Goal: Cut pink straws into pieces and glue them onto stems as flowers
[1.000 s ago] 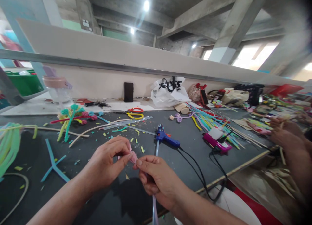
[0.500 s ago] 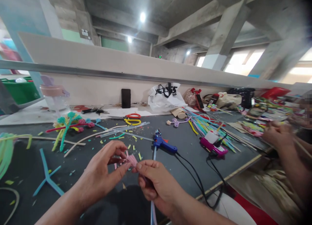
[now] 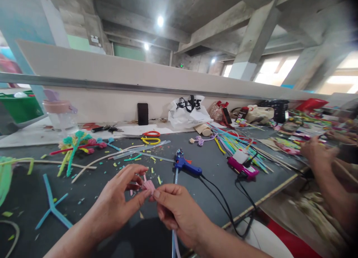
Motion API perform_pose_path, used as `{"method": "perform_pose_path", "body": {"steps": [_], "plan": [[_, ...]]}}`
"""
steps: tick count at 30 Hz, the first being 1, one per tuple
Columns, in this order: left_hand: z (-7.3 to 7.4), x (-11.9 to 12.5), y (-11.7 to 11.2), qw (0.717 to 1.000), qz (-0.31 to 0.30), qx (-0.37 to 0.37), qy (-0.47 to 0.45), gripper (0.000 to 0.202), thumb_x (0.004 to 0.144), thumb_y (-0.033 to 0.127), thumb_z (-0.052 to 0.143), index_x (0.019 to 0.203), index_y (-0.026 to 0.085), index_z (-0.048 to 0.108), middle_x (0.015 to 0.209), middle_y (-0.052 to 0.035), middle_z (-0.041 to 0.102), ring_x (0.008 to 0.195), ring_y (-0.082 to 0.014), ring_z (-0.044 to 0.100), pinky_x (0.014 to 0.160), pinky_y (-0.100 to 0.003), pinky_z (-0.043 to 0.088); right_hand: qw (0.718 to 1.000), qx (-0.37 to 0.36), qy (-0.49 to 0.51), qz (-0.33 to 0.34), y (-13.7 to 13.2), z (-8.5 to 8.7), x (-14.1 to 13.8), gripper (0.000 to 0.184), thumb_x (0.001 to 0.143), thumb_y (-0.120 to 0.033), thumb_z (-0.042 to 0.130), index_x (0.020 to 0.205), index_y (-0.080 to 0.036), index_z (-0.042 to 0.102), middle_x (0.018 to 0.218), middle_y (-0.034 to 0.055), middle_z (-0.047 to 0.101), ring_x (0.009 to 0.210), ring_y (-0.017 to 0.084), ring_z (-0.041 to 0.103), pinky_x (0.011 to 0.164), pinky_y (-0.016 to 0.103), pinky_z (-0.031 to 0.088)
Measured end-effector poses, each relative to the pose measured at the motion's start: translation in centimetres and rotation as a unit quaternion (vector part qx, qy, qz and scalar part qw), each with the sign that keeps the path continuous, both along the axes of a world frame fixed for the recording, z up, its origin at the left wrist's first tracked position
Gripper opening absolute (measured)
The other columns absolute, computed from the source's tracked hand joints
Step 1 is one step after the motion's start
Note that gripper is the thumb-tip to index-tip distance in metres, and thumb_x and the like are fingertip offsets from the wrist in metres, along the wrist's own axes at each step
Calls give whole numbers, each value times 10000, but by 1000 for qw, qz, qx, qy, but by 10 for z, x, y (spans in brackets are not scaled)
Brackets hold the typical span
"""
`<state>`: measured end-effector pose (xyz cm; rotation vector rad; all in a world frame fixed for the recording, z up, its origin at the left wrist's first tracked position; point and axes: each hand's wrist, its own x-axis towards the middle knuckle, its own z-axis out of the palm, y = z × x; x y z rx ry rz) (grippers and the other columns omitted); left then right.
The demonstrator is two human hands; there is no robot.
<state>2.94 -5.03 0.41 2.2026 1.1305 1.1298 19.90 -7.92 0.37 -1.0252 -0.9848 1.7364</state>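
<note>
A small folded bundle of pink pipe cleaner (image 3: pixel 149 185) is held between my two hands above the dark table. My left hand (image 3: pixel 123 192) has its thumb and fingertips closed on the bundle's left side. From the right, the thumb and index finger of my right hand (image 3: pixel 179 209) pinch its lower end; the other fingers are curled in. Under my right hand a pale lilac strip (image 3: pixel 176 247) runs down, and I cannot tell whether the hand holds it. Beyond my hands lies a blue glue gun (image 3: pixel 188 166) with a clear glue stick in its back.
Scissors (image 3: pixel 151 137) with red and yellow handles lie at the back. Blue pipe cleaners (image 3: pixel 52 204) and a colourful pipe-cleaner bunch (image 3: pixel 73 148) lie left. A magenta glue gun (image 3: pixel 243 167) and loose stems (image 3: pixel 229 138) are right, near a co-worker's hand (image 3: pixel 319 153). Black cords cross the table edge.
The view has shifted slightly. Both my hands keep their hold on the pink bundle with hardly any movement. The co-worker's hands at the right have changed position.
</note>
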Motion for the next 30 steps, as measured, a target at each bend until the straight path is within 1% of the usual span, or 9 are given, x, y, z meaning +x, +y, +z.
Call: {"method": "perform_pose_path", "body": {"steps": [5,9,13,15,18,20,24,27,30], "plan": [[1,2,-1,1000,-7,-10,-12,332,779,264,563,1099,258,474,1059,-46,578,849,-156,621,727,-278,558,1000,18,-1,-5,2,1,0,318,689,-402,671,597,-131,531,397,-59,467,284,5,268,299,167,125],[3,0,-1,995,-6,-35,-92,451,771,293,580,1192,265,423,1146,-78,555,919,-183,617,738,-286,558,997,47,-33,-55,6,3,4,356,650,-455,694,647,-132,545,447,-54,504,299,12,320,302,156,179],[1,-4,4,982,54,-36,-176,382,773,329,568,1136,243,490,1056,-74,608,866,-186,634,701,-279,553,992,75,-38,-99,5,13,10,340,596,-399,742,661,-147,523,496,-44,550,365,54,466,356,165,299],[-2,-6,7,979,71,-35,-187,343,757,338,582,1080,235,531,1010,-63,625,836,-185,636,677,-268,547,991,88,-28,-102,3,18,12,325,596,-368,744,653,-155,505,480,-42,553,385,68,489,369,170,303],[-7,-7,13,977,84,-33,-191,322,736,352,600,1026,218,560,985,-60,622,828,-185,629,676,-265,536,991,95,-21,-97,-2,25,15,303,603,-327,743,639,-156,495,485,-36,558,382,60,465,374,174,273],[-9,-9,17,972,107,-37,-207,321,729,381,597,995,202,574,953,-61,626,799,-183,629,674,-271,532,991,95,-10,-91,-4,28,16,305,597,-314,751,631,-152,495,497,-35,557,388,49,439,393,177,266],[-7,-22,29,952,165,-78,-245,361,711,405,600,985,173,560,775,-33,628,711,-178,635,638,-281,531,993,93,-4,-69,-2,32,20,314,582,-320,774,644,-140,524,528,-29,553,434,44,419,446,184,269],[-4,-39,43,932,230,-93,-262,332,724,382,567,977,170,533,654,14,570,609,-155,612,614,-292,532,993,106,-3,-53,3,32,25,286,661,-346,729,648,-134,536,577,-12,564,473,50,428,482,195,274],[-7,-53,56,929,282,-90,-224,283,704,378,558,904,179,536,648,23,542,530,-140,551,508,-262,500,993,103,43,-31,7,30,29,288,742,-357,668,636,-137,514,598,-9,556,473,46,408,477,201,242]]}}
